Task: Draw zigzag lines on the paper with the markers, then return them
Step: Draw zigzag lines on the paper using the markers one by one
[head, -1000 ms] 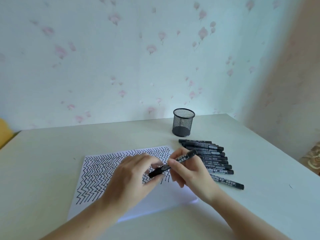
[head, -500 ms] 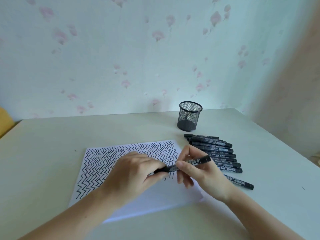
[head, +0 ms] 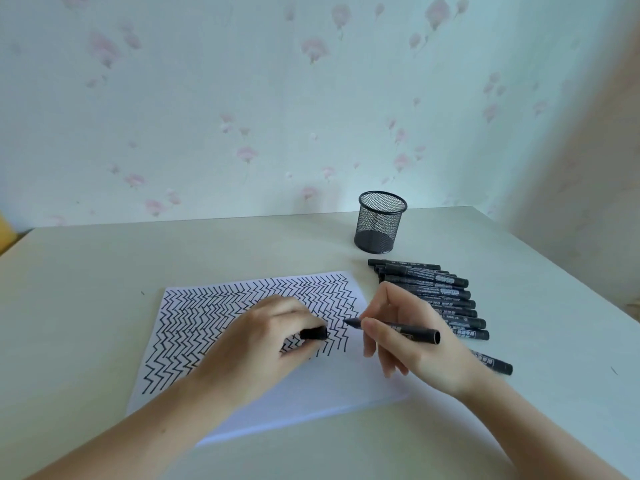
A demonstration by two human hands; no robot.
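A person's two bare hands hover over a white sheet of paper (head: 322, 386) covered with rows of black zigzag lines. The right hand (head: 415, 337) grips a black marker (head: 398, 328) between thumb and fingers, its uncapped tip pointing toward the left hand, close above the last zigzag line. The left hand (head: 263, 344) curls its fingers around the marker's black cap (head: 313, 333), held apart from the tip, just to that hand's right. Behind and to the right of the right hand, a row of black markers (head: 433, 292) lies side by side on the pale table (head: 519, 306), partly hidden by the fingers. One more single marker (head: 493, 362) lies just beyond the right wrist. Farther back from the right hand, a black mesh pen cup (head: 380, 221) stands upright near the floral wallpaper (head: 242, 98).
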